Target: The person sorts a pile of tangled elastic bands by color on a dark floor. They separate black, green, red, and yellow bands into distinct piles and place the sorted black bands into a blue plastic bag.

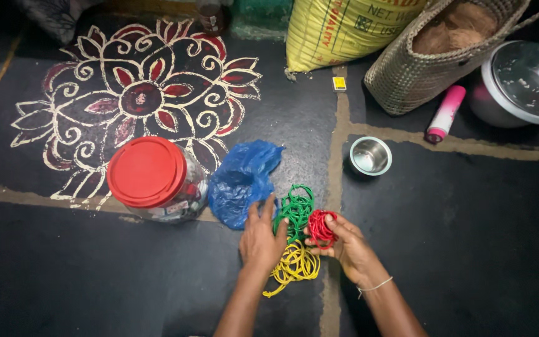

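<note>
Here, red bands are pinched in the right hand while the left hand's spread fingers rest on green bands; sorting by colour seems underway.

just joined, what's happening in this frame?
A person sits over a dark floor sorting thin rubber bands by colour. The right hand holds a red bunch of bands; the left hand rests on the green pile of bands, with a yellow pile of bands just below. A red-lidded clear plastic jar and crumpled blue plastic bag lie alongside.
</note>
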